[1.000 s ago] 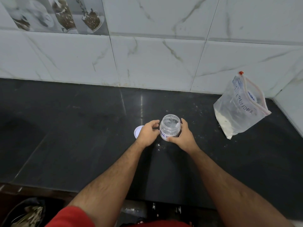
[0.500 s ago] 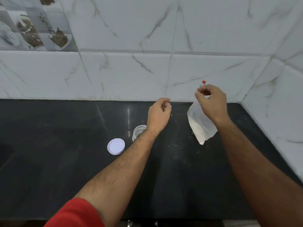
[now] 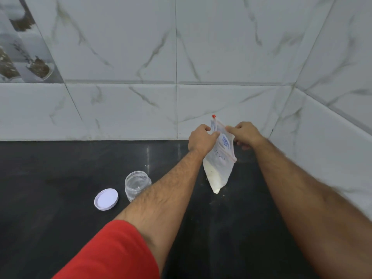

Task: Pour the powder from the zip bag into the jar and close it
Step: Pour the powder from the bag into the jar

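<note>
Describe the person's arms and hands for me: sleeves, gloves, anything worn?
Both forearms are bare and hairy. The left hand and right hand show no gloves, rings or watch. A red short sleeve covers the left upper arm; the right sleeve is out of frame.

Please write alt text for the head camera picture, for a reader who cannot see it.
Two hands, left hand and right hand, pinch the top of a zip bag holding white powder above a dark counter. An open jar stands to the left, its white lid lying beside it.
</note>
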`<state>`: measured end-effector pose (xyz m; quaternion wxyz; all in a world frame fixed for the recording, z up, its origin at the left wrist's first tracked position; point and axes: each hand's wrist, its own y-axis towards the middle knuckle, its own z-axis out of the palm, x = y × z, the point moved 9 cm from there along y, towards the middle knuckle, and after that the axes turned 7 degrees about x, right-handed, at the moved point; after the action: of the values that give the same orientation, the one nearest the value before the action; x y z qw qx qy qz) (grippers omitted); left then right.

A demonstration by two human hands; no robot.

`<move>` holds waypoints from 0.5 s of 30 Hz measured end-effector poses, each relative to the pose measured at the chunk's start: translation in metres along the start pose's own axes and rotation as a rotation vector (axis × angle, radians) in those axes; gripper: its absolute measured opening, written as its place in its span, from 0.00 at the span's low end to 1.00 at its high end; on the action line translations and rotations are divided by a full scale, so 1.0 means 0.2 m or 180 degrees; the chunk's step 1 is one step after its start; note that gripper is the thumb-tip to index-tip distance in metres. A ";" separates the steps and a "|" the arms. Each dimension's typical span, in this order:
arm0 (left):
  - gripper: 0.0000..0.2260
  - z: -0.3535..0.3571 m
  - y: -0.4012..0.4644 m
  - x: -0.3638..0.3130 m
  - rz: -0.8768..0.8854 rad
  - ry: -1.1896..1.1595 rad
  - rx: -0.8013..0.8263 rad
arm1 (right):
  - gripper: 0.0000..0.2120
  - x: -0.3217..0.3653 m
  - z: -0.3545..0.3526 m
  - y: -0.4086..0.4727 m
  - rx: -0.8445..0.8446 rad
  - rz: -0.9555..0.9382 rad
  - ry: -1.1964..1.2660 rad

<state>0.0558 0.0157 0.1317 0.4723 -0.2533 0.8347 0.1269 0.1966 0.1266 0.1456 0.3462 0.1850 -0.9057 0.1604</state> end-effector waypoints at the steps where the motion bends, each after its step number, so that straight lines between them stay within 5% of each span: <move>1: 0.22 0.01 0.00 -0.01 -0.0049 0.0048 -0.0013 | 0.16 -0.02 0.02 0.01 0.0148 0.0072 0.0022; 7: 0.21 0.05 0.04 -0.01 -0.0145 0.0290 -0.0110 | 0.06 -0.02 0.06 0.07 0.0193 -0.0058 -0.0120; 12: 0.06 -0.03 0.08 0.08 -0.0324 0.0259 -0.0188 | 0.07 -0.01 0.04 0.09 -0.0033 -0.0246 -0.0265; 15: 0.07 -0.14 0.09 0.15 -0.0417 0.0202 -0.0307 | 0.09 -0.06 -0.05 0.09 -0.0298 -0.0187 -0.0160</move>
<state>0.0132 0.0089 0.1196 0.4402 -0.3337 0.8237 0.1277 0.2022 0.1497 0.1424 0.3361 0.1990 -0.9148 0.1029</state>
